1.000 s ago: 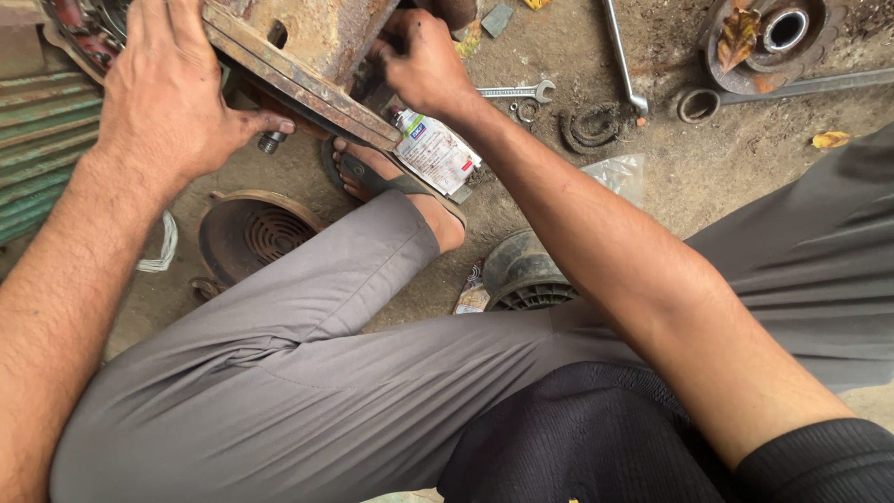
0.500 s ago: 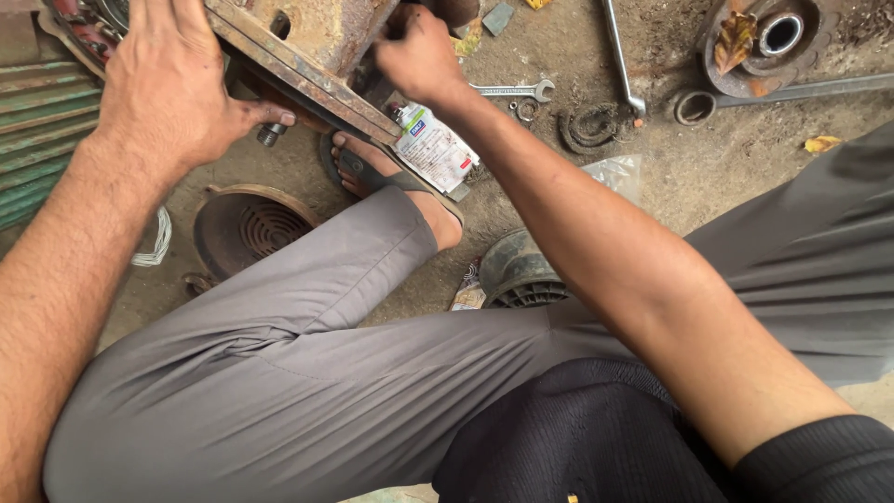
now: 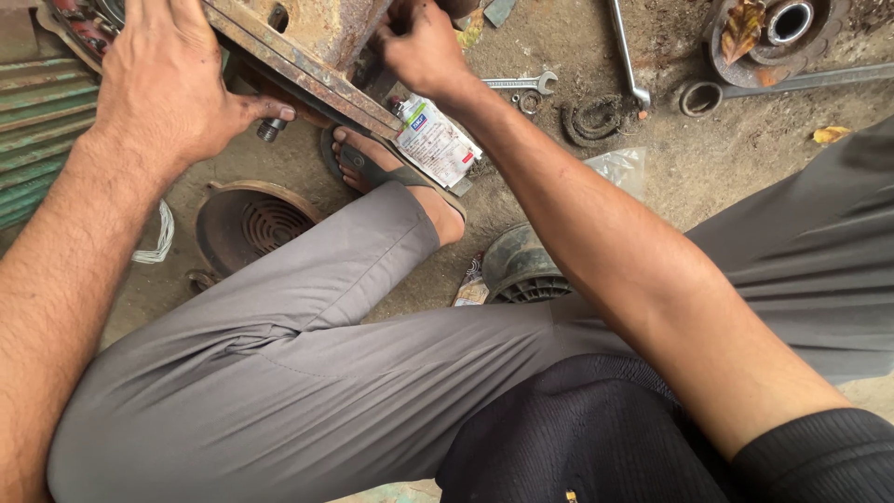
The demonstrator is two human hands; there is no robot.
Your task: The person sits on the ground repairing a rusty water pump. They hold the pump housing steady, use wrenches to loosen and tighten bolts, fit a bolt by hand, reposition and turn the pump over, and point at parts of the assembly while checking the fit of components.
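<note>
From the head camera we look down over our own lap, grey trousers stretched across bent legs, to a rusty metal housing point(image 3: 317, 47) at the top of the frame. Our left hand point(image 3: 172, 88) lies spread on the housing's upper left side, palm down and fingers open, the thumb reaching along the lower edge of the flange towards a small bolt point(image 3: 270, 128) that sits just under it. Our right hand point(image 3: 424, 47) is curled at the housing's right edge, fingers folded in against the metal; we cannot tell whether it grips a part of the housing or something small hidden behind the knuckles. The housing itself stands tilted on the dirt floor, just above our sandalled foot point(image 3: 372, 163), and a white packet with coloured print point(image 3: 436, 144) lies beside that foot, touching the housing's lower corner. To the left a green ribbed casing point(image 3: 37, 130) runs out of frame. A round grilled fan cover point(image 3: 251, 224) rests on the ground near our left knee, and a second dark round part point(image 3: 517, 270) shows between the legs. Further right lie an open-ended spanner point(image 3: 521, 84), a long steel tool point(image 3: 626, 51), a small ring point(image 3: 698, 96) and a rusty flanged disc point(image 3: 778, 33), all well apart from both hands.
</note>
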